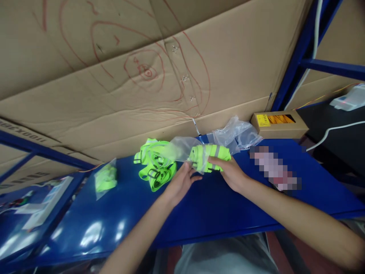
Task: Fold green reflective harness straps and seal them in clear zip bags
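A neon-yellow reflective strap bundle (218,151) with grey stripes is held above the blue table, partly inside a clear plastic bag (181,147). My right hand (231,173) is closed around the bundle's right end, thumb across its front. At the bundle's left end, my left hand (182,180) pinches the edge of the bag, with some fingers stretched out below. Behind my left hand lies a loose pile of the same neon straps (156,163) with dark buckles. Farther left, a bagged neon bundle (106,178) rests on the table.
Several clear plastic bags (236,131) lie at the back beside a cardboard box (281,129) with a yellow label. A pen (197,128) leans near the cardboard wall (228,68). A blurred-out flat object (275,169) lies right on the blue table (211,213).
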`<control>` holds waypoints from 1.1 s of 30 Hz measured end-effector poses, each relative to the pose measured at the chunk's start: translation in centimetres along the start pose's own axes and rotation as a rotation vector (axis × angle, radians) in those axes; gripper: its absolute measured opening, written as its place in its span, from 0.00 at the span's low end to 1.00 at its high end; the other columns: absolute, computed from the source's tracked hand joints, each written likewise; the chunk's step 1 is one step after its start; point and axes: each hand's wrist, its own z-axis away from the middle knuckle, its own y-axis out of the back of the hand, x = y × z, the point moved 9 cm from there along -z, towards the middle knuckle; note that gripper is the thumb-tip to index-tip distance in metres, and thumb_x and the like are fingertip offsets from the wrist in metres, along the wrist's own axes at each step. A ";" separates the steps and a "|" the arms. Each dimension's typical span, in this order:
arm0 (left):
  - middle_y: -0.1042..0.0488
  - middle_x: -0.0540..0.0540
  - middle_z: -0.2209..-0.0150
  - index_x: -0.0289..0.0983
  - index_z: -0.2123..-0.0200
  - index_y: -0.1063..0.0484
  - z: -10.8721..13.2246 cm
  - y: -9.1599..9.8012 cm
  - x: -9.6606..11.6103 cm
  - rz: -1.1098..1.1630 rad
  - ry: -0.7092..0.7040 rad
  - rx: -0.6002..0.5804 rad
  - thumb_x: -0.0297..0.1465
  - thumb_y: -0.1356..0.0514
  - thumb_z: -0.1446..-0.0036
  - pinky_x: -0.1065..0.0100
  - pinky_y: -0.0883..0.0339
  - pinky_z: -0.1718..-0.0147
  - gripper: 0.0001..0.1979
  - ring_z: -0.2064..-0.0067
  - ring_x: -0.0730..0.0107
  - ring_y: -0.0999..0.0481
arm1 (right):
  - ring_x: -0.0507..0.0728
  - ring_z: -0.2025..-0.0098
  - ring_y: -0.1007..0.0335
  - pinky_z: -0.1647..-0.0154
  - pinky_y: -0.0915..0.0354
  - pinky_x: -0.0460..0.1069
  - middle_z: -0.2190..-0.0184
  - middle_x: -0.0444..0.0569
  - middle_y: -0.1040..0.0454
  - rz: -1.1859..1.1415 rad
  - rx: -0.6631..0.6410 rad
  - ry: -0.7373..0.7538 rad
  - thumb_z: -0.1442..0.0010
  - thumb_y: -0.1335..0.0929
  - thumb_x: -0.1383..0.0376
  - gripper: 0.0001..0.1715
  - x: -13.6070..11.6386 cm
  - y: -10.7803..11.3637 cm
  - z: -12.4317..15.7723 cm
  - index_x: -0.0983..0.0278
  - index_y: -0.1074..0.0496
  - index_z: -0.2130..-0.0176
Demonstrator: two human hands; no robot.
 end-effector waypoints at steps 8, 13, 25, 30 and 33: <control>0.28 0.42 0.37 0.43 0.45 0.28 -0.1 -2.6 -0.5 0.417 -0.079 0.175 0.63 0.48 0.39 0.57 0.32 0.39 0.34 0.33 0.56 0.32 | 0.63 0.55 0.19 0.50 0.26 0.56 0.57 0.50 0.16 0.050 0.072 0.004 0.60 0.18 0.58 0.28 1.2 0.5 0.2 0.63 0.19 0.58; 0.26 0.43 0.39 0.42 0.45 0.29 0.4 -1.5 -1.6 0.498 -0.039 0.299 0.46 0.32 0.41 0.60 0.34 0.38 0.26 0.36 0.59 0.28 | 0.61 0.61 0.20 0.57 0.26 0.54 0.64 0.47 0.17 0.210 0.118 0.088 0.65 0.16 0.60 0.32 1.0 0.8 0.7 0.64 0.22 0.59; 0.22 0.45 0.42 0.41 0.44 0.26 0.4 -3.5 -1.9 0.700 -0.005 0.231 0.33 0.25 0.48 0.57 0.40 0.35 0.29 0.37 0.57 0.27 | 0.65 0.43 0.24 0.38 0.31 0.61 0.44 0.54 0.21 0.165 0.049 0.012 0.49 0.20 0.50 0.40 1.4 -0.3 1.0 0.61 0.27 0.42; 0.22 0.43 0.42 0.40 0.44 0.23 0.3 -4.2 -1.3 0.714 -0.056 0.126 0.32 0.26 0.46 0.57 0.41 0.34 0.26 0.36 0.54 0.27 | 0.64 0.35 0.32 0.32 0.38 0.60 0.38 0.51 0.26 0.266 -0.055 0.024 0.39 0.27 0.45 0.36 1.6 -1.1 1.3 0.57 0.30 0.38; 0.23 0.45 0.40 0.43 0.42 0.24 0.5 -4.9 -1.6 0.741 -0.057 0.081 0.33 0.26 0.45 0.56 0.42 0.33 0.27 0.35 0.55 0.29 | 0.66 0.34 0.34 0.33 0.36 0.62 0.37 0.53 0.28 0.306 -0.074 0.023 0.40 0.27 0.42 0.41 1.9 -1.3 1.3 0.56 0.32 0.35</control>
